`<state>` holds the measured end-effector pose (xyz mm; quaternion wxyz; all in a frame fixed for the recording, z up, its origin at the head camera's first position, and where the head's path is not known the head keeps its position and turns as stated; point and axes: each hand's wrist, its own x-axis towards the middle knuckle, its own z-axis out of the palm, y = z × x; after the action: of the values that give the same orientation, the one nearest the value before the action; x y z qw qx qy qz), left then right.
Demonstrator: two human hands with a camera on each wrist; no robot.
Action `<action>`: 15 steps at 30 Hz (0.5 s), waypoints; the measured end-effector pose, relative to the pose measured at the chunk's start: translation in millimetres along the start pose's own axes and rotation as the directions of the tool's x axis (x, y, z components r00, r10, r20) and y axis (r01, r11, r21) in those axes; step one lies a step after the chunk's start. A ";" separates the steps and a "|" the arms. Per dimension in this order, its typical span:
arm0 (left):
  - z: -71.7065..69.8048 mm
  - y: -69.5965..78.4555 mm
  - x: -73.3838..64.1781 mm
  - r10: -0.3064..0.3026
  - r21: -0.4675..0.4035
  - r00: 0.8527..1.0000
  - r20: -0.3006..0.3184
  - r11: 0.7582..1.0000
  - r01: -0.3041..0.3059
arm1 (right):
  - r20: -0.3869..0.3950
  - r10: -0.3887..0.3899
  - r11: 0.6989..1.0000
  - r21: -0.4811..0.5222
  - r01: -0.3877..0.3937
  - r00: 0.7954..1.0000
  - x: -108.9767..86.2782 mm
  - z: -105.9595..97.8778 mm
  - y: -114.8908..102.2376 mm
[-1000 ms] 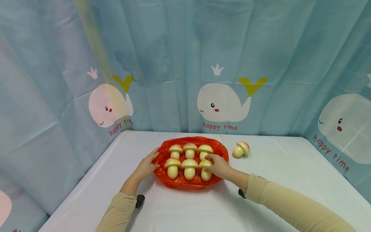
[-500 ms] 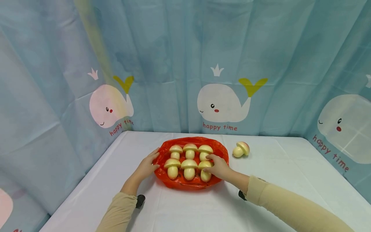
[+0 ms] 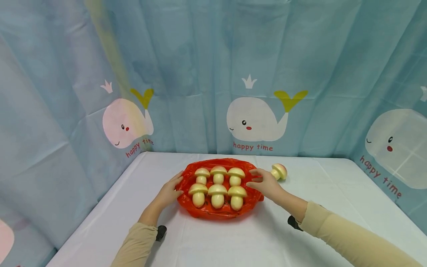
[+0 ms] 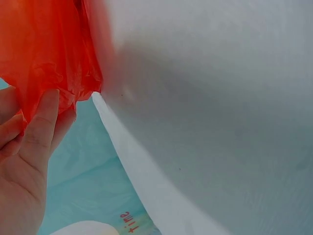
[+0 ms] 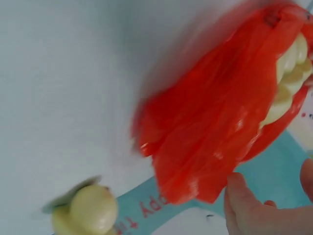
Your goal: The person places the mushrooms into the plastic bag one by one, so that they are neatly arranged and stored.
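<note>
An opened red plastic bag (image 3: 218, 215) sits mid-table. Several toy mushrooms (image 3: 218, 196) with pale stems and yellowish, pink-tinged caps lie in it in two rows. At the bag's left edge, my left hand (image 3: 168, 193) holds the plastic; the left wrist view shows red film between the fingers (image 4: 41, 122). My right hand (image 3: 268, 184) is over the bag's right rim, fingers apart and holding nothing. Just beyond it a single toy mushroom (image 3: 281, 172) lies on the table, its stem partly hidden by the hand. The right wrist view shows that mushroom (image 5: 94, 209) at lower left.
A white cloth covers the table (image 3: 213, 241). Behind and at both sides hangs a light blue curtain (image 3: 200, 74) with printed whales, close to the table's far edge. Dark wrist-camera parts (image 3: 161, 233) sit under both wrists.
My right hand has let go of the front-right mushroom in the bag and moved right, towards the lone mushroom. My left hand has stayed at the bag's left edge.
</note>
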<state>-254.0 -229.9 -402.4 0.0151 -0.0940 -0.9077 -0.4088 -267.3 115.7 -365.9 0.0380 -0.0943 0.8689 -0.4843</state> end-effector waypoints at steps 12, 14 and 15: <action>0.9 -3.4 0.3 -0.021 -0.009 1.000 0.003 1.000 0.021 | -0.112 -0.084 0.995 0.041 0.089 0.990 3.0 -32.3 28.1; 1.0 -3.4 0.4 -0.010 -0.007 1.000 0.001 1.000 0.010 | -0.134 -0.091 0.995 0.031 0.096 0.987 3.6 -35.7 33.9; 1.0 -3.0 0.4 -0.010 -0.007 1.000 0.000 1.000 0.010 | -0.146 -0.088 0.995 0.026 0.093 0.985 3.8 -37.2 36.4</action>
<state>-254.9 -231.0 -405.2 0.0129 -0.0897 -0.9067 -0.4120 -281.5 164.7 -377.1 -0.0455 -0.0979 0.8562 -0.5053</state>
